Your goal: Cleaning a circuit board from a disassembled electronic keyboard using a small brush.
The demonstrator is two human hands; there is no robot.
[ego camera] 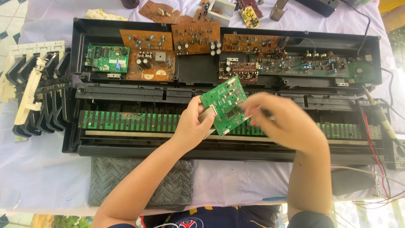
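My left hand [193,126] grips the lower left edge of a small green circuit board [224,102], holding it tilted above the opened black keyboard case [139,150]. My right hand [283,122] is blurred and closed around a thin dark tool [262,112] whose tip meets the board's right side. Under the hands runs a long green contact strip [126,121] across the case.
Brown circuit boards [195,37] and a green board [107,58] lie in the case's back half. Detached black and white keys [36,90] are piled at the left. A soldering iron [382,116] and red wires [373,147] lie at the right. A grey cloth [114,177] sits at the front.
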